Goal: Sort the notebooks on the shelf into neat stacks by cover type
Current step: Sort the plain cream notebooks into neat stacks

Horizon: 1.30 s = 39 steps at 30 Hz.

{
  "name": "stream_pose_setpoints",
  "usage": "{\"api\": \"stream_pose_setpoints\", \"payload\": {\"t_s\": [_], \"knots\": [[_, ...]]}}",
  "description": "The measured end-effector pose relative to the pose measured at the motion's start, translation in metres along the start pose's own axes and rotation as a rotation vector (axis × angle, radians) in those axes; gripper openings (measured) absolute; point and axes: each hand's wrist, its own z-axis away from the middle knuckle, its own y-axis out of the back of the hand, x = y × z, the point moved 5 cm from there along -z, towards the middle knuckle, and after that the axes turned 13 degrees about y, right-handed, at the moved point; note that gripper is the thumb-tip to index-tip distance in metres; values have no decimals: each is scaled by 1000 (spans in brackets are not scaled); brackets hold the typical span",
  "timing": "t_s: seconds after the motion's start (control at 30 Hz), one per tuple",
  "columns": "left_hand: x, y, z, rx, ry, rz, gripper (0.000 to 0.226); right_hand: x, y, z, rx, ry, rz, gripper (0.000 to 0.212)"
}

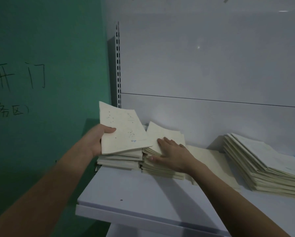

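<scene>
Three piles of cream paper-covered notebooks and one low pair of them lie on the white metal shelf board (126, 190). The left stack (120, 159) sits at ten o'clock on the board, tight to the back corner; the middle stack (162, 168) touches its right side; the tall slumped pile (266, 170) lies at three o'clock, its layers sliding toward the front. Between middle and right piles the flat cream notebooks (211, 166) lie low on the board.

The board's front edge and left edge are bare, with open surface from six to eight o'clock. The green wall (40, 48) with handwritten characters stands close beyond the left edge.

The left hand (99, 141) holds one cream notebook with faint dotted marks and a small blue word (122, 130), thumb curled over the cover, fingers behind it, lifted and tilted above the left stack. The right hand (170, 154) lies flat with fingers straight on the middle stack, whose top cover curls up at the back.
</scene>
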Motion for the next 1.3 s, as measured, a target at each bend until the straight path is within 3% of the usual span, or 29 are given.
{"api": "stream_pose_setpoints", "payload": {"t_s": [0.17, 0.3, 0.47, 0.6, 0.7, 0.83, 0.93, 1.0, 1.1, 1.17, 1.3], "knots": [[-3, 15, -1, 43, 6, -29, 22, -2, -2, 9, 85, 47, 140, 66], [-3, 20, 1, 57, -1, -27, 24, -4, 12, 33, 105, 51, -12, 46], [-11, 9, 5, 29, 18, -40, 27, 11, 42, 37, 586, -9, -363, 19], [-22, -12, 7, -5, 31, -46, 18, -5, 51, 35, 732, -7, -391, 28], [-27, -30, 7, -43, 12, -15, 19, -34, 45, 33, 643, 87, -225, 37], [-32, -47, 6, -180, 84, 46, 42, -80, 28, 31, 378, 347, 4, 43], [-34, -41, 6, -166, 70, 15, 30, -91, 17, 29, 180, 381, -23, 51], [-35, -31, 7, -120, 44, 1, 23, -88, 19, 30, 155, 349, -151, 54], [-32, -16, 11, -58, 18, 42, 16, -62, 33, 27, 364, 175, -305, 47], [-29, -8, 15, -48, 12, 91, 16, -37, 34, 22, 425, 44, -262, 48], [-24, 5, 18, -44, -23, 187, 14, -11, 11, 11, 112, -37, 13, 60]]}}
